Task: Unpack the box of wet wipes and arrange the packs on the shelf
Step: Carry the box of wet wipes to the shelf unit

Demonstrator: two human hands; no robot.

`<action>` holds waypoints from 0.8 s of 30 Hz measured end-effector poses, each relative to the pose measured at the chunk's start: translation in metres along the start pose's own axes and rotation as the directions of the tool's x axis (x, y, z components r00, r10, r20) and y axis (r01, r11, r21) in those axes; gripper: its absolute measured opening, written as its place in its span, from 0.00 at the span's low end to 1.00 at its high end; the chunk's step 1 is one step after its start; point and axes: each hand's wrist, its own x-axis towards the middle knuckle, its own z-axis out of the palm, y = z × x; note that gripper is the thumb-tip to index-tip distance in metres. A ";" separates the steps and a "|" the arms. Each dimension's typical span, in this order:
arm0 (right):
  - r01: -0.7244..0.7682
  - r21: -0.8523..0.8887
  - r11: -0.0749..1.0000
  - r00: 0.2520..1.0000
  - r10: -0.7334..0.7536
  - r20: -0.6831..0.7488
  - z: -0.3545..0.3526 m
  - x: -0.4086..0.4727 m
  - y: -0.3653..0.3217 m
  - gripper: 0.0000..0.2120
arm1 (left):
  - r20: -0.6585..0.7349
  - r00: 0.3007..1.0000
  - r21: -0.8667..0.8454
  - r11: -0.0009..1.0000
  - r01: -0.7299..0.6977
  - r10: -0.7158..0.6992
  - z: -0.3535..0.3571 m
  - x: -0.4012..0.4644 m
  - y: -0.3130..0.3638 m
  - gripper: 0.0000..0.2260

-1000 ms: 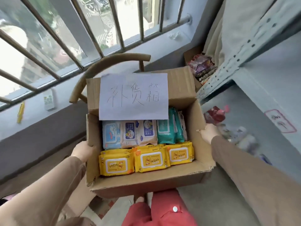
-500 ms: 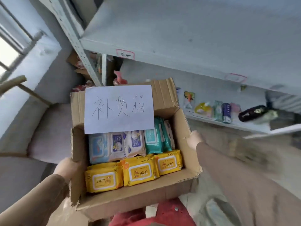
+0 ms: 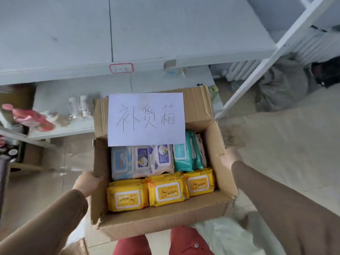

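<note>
on the far left the lower shelf (image 3: pixel 60 129) already carries some blurred red packets (image 3: pixel 31 118), so there seems little room there. the left hand (image 3: pixel 88 183) grips the box (image 3: pixel 158 218) at its left wall, fingers curled round the edge. the box is carried level in front of the shelves, probably so nothing slides out. inside, yellow wipes packs (image 3: pixel 168 191) lie flat in front, pale blue, cream and teal ones stand behind, under a paper label (image 3: pixel 146 118) on the raised flap. the right hand (image 3: pixel 230 159) presses the right wall; i cannot tell how its fingers lie. the top shelf (image 3: pixel 128 34) is bare.
</note>
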 end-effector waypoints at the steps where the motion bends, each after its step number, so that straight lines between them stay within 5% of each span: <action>1: -0.021 0.003 1.000 1.000 0.021 -0.004 -0.010 0.010 0.017 0.18 | -0.002 1.000 0.007 1.000 -0.015 0.015 0.001 -0.036 0.042 0.17; 4: -0.077 0.063 0.995 0.997 0.078 -0.025 -0.046 0.045 0.069 0.19 | 0.062 0.993 0.011 0.995 -0.100 0.099 0.006 -0.109 0.150 0.10; 9: -0.138 0.128 0.982 0.988 0.146 -0.053 -0.098 0.115 0.137 0.22 | 0.088 0.986 0.039 0.988 -0.147 0.144 0.060 -0.095 0.264 0.10; 24: -0.189 0.238 0.953 0.981 0.193 0.005 -0.145 0.294 0.249 0.17 | 0.069 0.985 0.093 0.982 -0.167 0.161 0.183 -0.058 0.463 0.10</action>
